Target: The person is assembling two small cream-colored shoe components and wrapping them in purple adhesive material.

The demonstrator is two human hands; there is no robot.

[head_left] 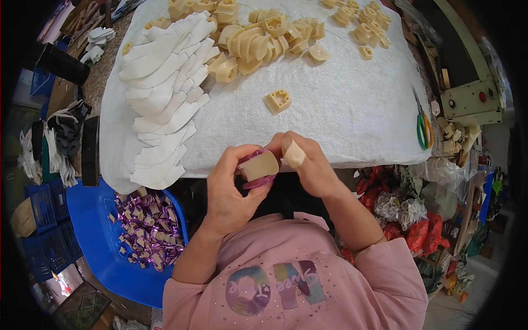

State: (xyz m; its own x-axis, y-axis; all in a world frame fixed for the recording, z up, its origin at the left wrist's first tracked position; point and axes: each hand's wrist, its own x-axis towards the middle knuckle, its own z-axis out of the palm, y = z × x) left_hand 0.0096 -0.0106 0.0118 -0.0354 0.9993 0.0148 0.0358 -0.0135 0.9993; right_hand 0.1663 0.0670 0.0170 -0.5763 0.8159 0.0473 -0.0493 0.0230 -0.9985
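Note:
Close to the table's front edge, my left hand (pixel 234 184) is closed around a shoe heel (pixel 259 167) with a beige face and shiny purple covering at its sides. My right hand (pixel 311 165) is bent in at the heel's right side, its fingers closed against the purple edge; the fingertips are partly hidden. A pale wrap covers part of that hand's thumb. Just beyond my hands, one bare cream plastic heel (pixel 278 102) lies alone on the white woven sheet (pixel 341 121). To the left, white cut pieces (pixel 165 99) overlap in a long stack.
Bare cream heels (pixel 253 44) are heaped at the back, with a smaller group (pixel 371 27) far right. Green-and-orange-handled scissors (pixel 423 129) lie at the right edge. A blue basin (pixel 99 236) at lower left holds many purple-covered heels (pixel 148 225). Red bags (pixel 426 234) sit low right.

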